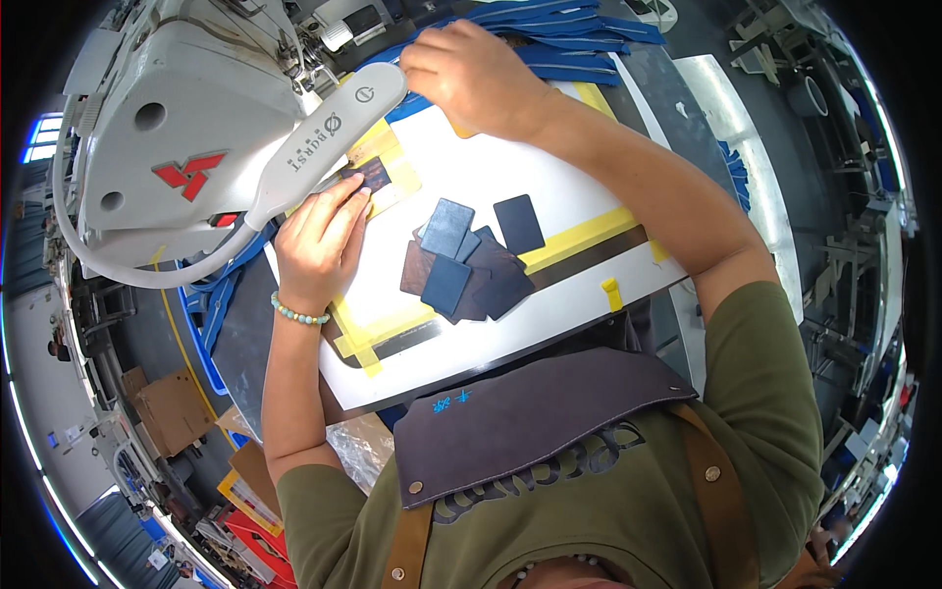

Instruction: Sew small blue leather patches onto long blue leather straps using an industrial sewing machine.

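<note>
My left hand, a beaded bracelet at its wrist, lies with fingers stretched out beside the sewing machine. Its fingertips rest by a small dark patch at the machine's working area, partly hidden under the lamp arm. Farther off, my right hand is raised past the end of the white lamp, its fingers curled together; whatever they hold is hidden. Nearer to me, several dark blue and brown leather-like pieces lie in a loose overlapping heap, with a single dark piece just to their right.
The white work board has yellow tape along its edges. Blue straps are piled at the far side, and more blue strips hang at the left. Cardboard boxes stand on the floor to the left.
</note>
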`<state>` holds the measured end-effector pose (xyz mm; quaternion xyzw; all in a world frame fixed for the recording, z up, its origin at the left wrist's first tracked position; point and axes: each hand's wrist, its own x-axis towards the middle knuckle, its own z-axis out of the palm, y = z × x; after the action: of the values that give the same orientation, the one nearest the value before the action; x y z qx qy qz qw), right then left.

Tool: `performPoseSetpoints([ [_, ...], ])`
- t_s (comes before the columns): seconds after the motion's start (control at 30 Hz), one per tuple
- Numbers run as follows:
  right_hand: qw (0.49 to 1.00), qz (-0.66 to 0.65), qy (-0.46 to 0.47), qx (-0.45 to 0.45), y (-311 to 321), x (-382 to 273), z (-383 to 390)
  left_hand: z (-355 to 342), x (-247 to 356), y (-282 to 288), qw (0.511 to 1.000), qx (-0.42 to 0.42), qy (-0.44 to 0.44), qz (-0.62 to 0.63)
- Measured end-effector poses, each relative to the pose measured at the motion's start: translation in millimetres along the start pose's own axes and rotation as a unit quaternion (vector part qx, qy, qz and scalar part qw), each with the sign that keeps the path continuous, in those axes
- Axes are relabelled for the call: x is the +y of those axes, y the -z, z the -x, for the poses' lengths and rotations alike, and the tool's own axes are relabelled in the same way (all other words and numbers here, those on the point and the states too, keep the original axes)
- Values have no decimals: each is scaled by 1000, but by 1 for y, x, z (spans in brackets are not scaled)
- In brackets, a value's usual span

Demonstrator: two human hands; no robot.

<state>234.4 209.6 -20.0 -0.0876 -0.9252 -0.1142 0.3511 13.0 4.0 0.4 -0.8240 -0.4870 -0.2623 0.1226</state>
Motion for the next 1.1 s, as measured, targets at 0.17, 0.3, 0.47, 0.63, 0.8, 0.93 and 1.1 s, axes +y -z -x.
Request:
performPoseSetpoints([
  [0.17, 981, -97, -145, -90, 39, 26, -9, 1, 2, 3, 1000, 1, -4, -3],
  [0.3, 930, -270, -211, -133, 60, 39, -13, 0, 0, 3, 1000, 11, -12, 0],
  [0.47, 861, -362, -216, -285, 72, 0, -18, 4, -4, 6, 1000, 27, -14, 2],
  [0.63, 929, -289, -186, -140, 18, -14, 5, 6, -5, 5, 999, 37, -14, -6],
  [0.8, 904, -278, -224, -234, 36, -32, -10, 4, 2, 4, 1000, -17, 22, -11],
  [0.93, 900, -304, -203, -237, 27, -25, -4, 3, 3, 0, 999, -37, 19, -3],
  [1.1, 914, -322, -141, -202, 29, -10, 0, 3, 4, -1, 997, -68, 43, 16],
])
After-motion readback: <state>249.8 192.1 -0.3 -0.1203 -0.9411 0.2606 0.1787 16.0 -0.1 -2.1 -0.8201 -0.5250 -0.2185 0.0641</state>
